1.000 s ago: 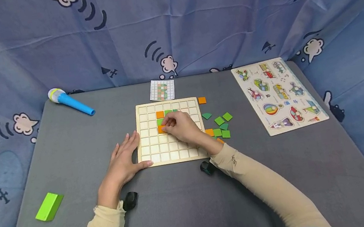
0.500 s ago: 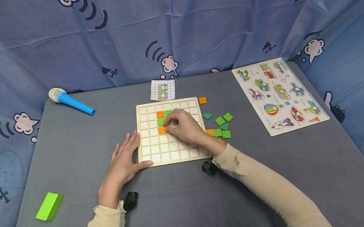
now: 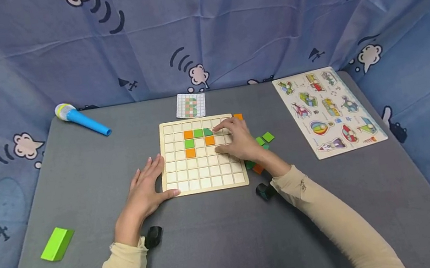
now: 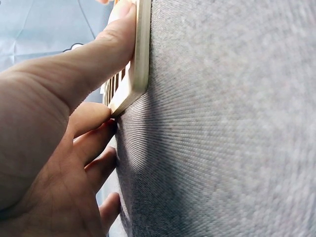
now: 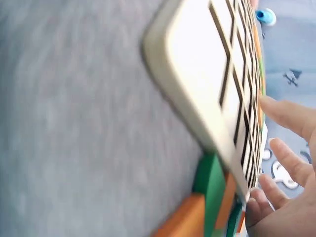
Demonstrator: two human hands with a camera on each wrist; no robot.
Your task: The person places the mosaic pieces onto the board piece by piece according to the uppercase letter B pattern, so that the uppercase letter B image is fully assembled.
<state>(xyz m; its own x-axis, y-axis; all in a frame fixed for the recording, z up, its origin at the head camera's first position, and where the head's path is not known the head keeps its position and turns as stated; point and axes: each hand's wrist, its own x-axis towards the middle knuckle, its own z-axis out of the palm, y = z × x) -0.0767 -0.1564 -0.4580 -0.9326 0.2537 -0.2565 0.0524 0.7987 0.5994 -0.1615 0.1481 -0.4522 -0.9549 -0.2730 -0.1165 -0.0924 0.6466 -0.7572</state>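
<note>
A wooden grid board [image 3: 204,173] lies mid-table. Along one upper row sit an orange tile [image 3: 188,134], a light green tile [image 3: 198,133] and a dark green piece with a cut corner [image 3: 208,131]. Below them are a green tile [image 3: 189,144], a lower orange tile [image 3: 190,153] and, to the right, another orange tile [image 3: 209,141]. My left hand [image 3: 144,195] touches the board's left side, thumb over its near corner, fingers stretched along the edge. Just right of the rightmost orange tile, my right hand [image 3: 241,141] hovers over the board, thumb and fingers apart, holding nothing.
Loose green tiles [image 3: 268,136] and orange ones [image 3: 258,168] lie right of the board, partly hidden by my right hand. A pattern card [image 3: 191,105] lies behind it. Farther out are a picture puzzle board [image 3: 330,112], a toy microphone [image 3: 83,119] and a green block [image 3: 57,244].
My right hand has let go of an orange tile, now in the grid beneath the dark green piece, and drawn back to the right with its fingers spread. The left hand stays put.
</note>
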